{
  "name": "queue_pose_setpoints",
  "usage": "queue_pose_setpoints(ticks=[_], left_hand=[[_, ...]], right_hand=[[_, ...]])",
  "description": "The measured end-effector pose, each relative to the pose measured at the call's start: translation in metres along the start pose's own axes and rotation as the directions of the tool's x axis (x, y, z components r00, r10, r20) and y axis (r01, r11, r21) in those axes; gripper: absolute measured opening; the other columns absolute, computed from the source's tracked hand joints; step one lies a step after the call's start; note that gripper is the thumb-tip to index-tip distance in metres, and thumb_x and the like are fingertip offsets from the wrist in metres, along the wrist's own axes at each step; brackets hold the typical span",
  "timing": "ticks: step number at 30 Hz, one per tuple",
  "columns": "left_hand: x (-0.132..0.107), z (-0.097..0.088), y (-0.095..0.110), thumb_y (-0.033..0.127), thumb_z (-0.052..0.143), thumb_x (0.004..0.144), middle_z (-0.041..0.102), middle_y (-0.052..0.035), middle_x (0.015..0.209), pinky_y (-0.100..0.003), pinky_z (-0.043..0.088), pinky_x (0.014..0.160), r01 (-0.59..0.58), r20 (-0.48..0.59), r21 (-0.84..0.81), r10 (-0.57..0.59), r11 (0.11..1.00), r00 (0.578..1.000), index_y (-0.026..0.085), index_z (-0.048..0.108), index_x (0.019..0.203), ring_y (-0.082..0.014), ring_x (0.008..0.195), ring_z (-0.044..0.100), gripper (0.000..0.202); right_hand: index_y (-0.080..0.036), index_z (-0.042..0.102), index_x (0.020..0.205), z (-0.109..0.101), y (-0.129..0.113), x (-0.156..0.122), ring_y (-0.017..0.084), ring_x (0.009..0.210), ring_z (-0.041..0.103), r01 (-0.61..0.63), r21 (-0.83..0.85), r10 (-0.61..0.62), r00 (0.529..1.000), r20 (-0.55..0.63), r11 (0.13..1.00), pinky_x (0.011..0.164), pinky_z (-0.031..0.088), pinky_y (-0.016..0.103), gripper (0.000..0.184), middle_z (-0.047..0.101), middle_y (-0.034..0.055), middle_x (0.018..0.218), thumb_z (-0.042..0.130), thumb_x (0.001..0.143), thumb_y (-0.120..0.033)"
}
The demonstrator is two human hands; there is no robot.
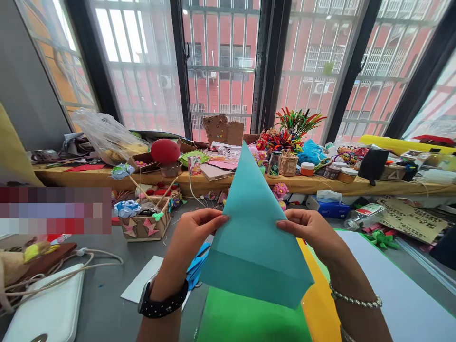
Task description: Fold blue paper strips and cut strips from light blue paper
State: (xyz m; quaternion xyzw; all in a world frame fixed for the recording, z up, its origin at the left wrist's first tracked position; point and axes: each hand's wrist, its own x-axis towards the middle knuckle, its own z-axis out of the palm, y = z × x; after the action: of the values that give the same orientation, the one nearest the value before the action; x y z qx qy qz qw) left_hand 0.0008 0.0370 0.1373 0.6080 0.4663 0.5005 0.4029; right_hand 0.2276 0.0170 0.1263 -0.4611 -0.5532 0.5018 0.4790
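Note:
A teal sheet of paper [249,223], folded into a tall triangle with its point up, is held upright in front of me. My left hand [194,232] pinches its left edge, thumb on the front. Opposite it, my right hand [311,230] pinches the right edge in the same way. Both hands are closed on the paper. Under it lie a green sheet [245,318], a yellow sheet [318,304] and a pale lilac sheet [392,285] on the grey table [107,304].
A cardboard box with sticks and paper shapes [146,223] stands at left. A wooden sill [249,183] along the window holds a red balloon [165,151], jars, a small basket [288,164] and craft flowers. A white tablet [46,308] with cords lies at bottom left.

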Motion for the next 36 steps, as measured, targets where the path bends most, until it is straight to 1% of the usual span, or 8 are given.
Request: queue_pose_setpoints(ticks=[4,7,13,16,20,28,34,36], left_hand=[[-0.002,-0.001,0.002,0.033,0.064,0.061,0.062,0.0004,0.059,-0.02,0.041,0.051,-0.029,-0.005,0.028,0.029,0.999,1.0,0.018,0.067,0.061,-0.0121,0.056,0.052,0.016],[-0.004,-0.002,0.004,0.033,0.065,0.06,0.062,0.001,0.058,-0.019,0.041,0.05,-0.052,-0.053,0.054,0.055,0.997,0.997,0.018,0.068,0.062,-0.0115,0.054,0.05,0.016],[-0.004,-0.008,0.003,0.033,0.068,0.058,0.062,0.0022,0.058,-0.017,0.04,0.048,-0.069,-0.184,0.063,0.079,0.996,0.98,0.019,0.068,0.063,-0.0106,0.054,0.05,0.015],[-0.001,-0.013,-0.001,0.033,0.069,0.058,0.062,0.0017,0.057,-0.017,0.041,0.047,-0.082,-0.191,0.067,0.094,0.994,0.977,0.02,0.069,0.064,-0.0109,0.053,0.051,0.015],[0.003,-0.018,-0.007,0.035,0.069,0.058,0.063,0.0013,0.058,-0.017,0.042,0.047,-0.097,-0.148,0.069,0.107,0.993,0.983,0.02,0.069,0.065,-0.0116,0.054,0.053,0.017],[0.003,-0.026,-0.008,0.035,0.069,0.058,0.067,-0.0005,0.064,-0.019,0.047,0.052,-0.07,-0.222,0.002,0.069,0.998,0.973,0.019,0.069,0.069,-0.0145,0.059,0.058,0.019],[0.005,-0.034,-0.012,0.032,0.071,0.056,0.068,-0.0007,0.066,-0.02,0.048,0.053,-0.058,-0.255,-0.056,0.042,0.997,0.966,0.02,0.069,0.069,-0.0154,0.061,0.06,0.018],[0.005,-0.035,-0.012,0.033,0.072,0.054,0.068,-0.0018,0.066,-0.021,0.049,0.053,-0.054,-0.285,-0.071,0.032,0.996,0.958,0.019,0.069,0.069,-0.0164,0.061,0.06,0.021]], right_hand=[[-0.015,0.064,0.066,0.003,0.0,0.0,0.01,0.056,0.053,0.009,0.022,-0.007,0.997,-0.079,1.0,0.052,0.04,0.019,0.017,0.062,-0.0013,0.062,0.073,0.058,-0.027],[-0.015,0.064,0.067,0.004,-0.001,0.0,0.01,0.056,0.053,0.029,0.034,-0.024,0.993,-0.118,0.999,0.051,0.04,0.02,0.017,0.062,-0.0011,0.062,0.073,0.057,-0.027],[-0.016,0.065,0.072,0.0,-0.002,-0.002,0.012,0.064,0.056,0.019,-0.005,-0.019,0.998,0.056,1.0,0.058,0.041,0.021,0.017,0.064,-0.0004,0.069,0.071,0.061,-0.028],[-0.015,0.063,0.065,0.001,-0.001,-0.002,0.011,0.055,0.052,0.006,-0.071,-0.006,1.0,0.002,0.997,0.052,0.038,0.021,0.021,0.06,-0.0018,0.06,0.069,0.062,-0.035],[-0.015,0.059,0.057,0.005,-0.001,-0.002,0.008,0.047,0.047,0.009,-0.107,-0.017,0.997,-0.07,0.994,0.045,0.033,0.019,0.025,0.054,-0.0044,0.052,0.07,0.06,-0.038],[-0.016,0.065,0.073,0.001,-0.009,-0.009,0.016,0.067,0.06,-0.026,-0.032,0.028,0.997,0.078,0.999,0.063,0.045,0.025,0.024,0.066,0.002,0.07,0.071,0.058,-0.034],[-0.016,0.062,0.061,0.006,-0.007,-0.006,0.009,0.05,0.052,0.025,-0.067,-0.029,0.998,-0.053,0.997,0.046,0.038,0.019,0.02,0.059,-0.0027,0.055,0.069,0.061,-0.035],[-0.016,0.062,0.061,0.006,-0.007,-0.006,0.01,0.051,0.052,0.031,-0.084,-0.035,0.998,-0.042,0.996,0.047,0.038,0.02,0.021,0.059,-0.0022,0.056,0.069,0.06,-0.036]])
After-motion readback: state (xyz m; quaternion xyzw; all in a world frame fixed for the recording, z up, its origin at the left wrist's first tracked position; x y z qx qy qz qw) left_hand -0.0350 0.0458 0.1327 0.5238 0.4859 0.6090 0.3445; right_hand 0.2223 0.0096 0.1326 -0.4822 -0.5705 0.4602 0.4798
